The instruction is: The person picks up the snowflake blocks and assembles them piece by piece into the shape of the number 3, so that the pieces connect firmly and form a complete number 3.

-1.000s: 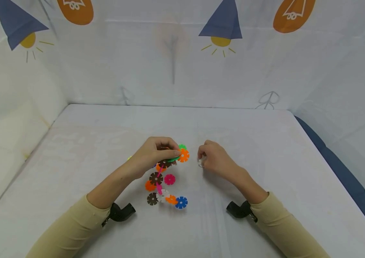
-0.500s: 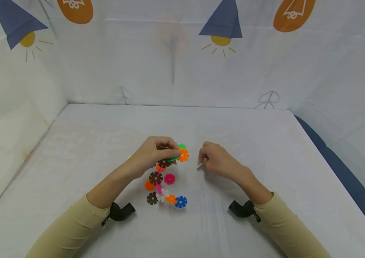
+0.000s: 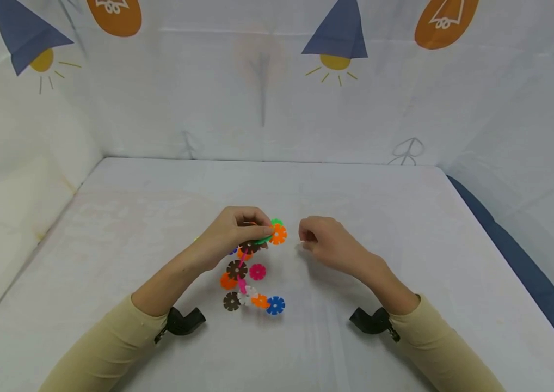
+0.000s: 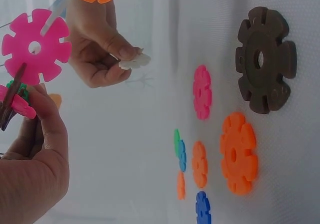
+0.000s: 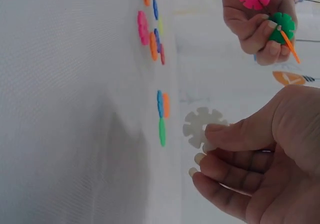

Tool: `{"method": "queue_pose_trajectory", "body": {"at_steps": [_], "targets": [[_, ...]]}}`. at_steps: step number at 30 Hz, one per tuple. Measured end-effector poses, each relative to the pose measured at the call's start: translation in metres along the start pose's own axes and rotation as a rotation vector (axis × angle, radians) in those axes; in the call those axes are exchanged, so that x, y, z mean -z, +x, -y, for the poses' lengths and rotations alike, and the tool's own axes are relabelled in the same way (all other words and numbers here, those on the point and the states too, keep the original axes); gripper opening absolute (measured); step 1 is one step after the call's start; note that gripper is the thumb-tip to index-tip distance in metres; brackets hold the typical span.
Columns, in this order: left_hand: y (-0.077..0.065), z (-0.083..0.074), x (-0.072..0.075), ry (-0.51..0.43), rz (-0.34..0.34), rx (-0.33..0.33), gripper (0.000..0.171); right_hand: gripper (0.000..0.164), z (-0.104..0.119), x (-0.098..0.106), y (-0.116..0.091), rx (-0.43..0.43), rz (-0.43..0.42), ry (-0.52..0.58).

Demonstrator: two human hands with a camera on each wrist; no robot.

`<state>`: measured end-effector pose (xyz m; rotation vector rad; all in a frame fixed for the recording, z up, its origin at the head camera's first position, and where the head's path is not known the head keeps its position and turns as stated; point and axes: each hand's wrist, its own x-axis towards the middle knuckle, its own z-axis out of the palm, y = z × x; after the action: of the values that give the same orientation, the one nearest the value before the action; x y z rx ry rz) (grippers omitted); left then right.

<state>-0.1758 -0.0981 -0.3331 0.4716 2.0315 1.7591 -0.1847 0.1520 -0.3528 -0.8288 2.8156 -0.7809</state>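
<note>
Two bare hands are working over the white table (image 3: pixel 404 218), with twelve o'clock pointing away from the person. Most of the change is happening in the right hand (image 3: pixel 326 243), sitting towards one o'clock: it is turning a white disc (image 5: pixel 196 126). From above, that disc was showing its face a second ago, then just its edge, and now it is barely showing at all under the fingers. Both wrist views are still catching it, pinched between thumb and fingertips with hardly any gap beyond its thickness. The right forearm is drifting slightly out towards three o'clock.

The left hand (image 3: pixel 230 231), towards eleven, is staying put. Its thumb and fingers are closing tightly on a green disc (image 5: pixel 282 24), an orange disc (image 3: pixel 278 235) jutting out at three o'clock from the fingertips. A chain of linked discs (image 3: pixel 237 269) is hanging from that grip towards six o'clock, its blue end disc (image 3: pixel 275 306) swinging round to five.

A loose pink disc (image 4: pixel 202 92) and a loose brown disc (image 4: pixel 277 49) are lying nearby on the table. To my eye, the white disc is being reoriented while the chain is being held steady; the two are remaining apart.
</note>
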Motion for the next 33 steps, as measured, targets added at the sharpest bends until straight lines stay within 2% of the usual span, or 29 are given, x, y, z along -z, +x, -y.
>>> {"method": "queue_pose_trajectory", "body": {"at_steps": [8, 15, 20, 28, 33], "targets": [[-0.001, -0.002, 0.0, -0.027, -0.045, -0.023, 0.019, 0.02, 0.005, 0.009, -0.009, 0.07, -0.076, 0.02], [-0.005, -0.01, -0.001, -0.204, -0.102, -0.053, 0.014, 0.019, 0.007, 0.01, -0.009, 0.065, -0.072, 0.016], [-0.009, -0.016, -0.005, -0.279, -0.138, -0.08, 0.01, 0.018, 0.009, 0.011, -0.01, 0.071, -0.072, 0.025], [-0.012, -0.019, -0.008, -0.299, -0.164, -0.101, 0.009, 0.018, 0.01, 0.014, -0.013, 0.126, -0.131, 0.057], [-0.012, -0.018, -0.007, -0.282, -0.174, -0.108, 0.009, 0.014, 0.014, 0.016, -0.014, 0.204, -0.213, 0.077]]}}
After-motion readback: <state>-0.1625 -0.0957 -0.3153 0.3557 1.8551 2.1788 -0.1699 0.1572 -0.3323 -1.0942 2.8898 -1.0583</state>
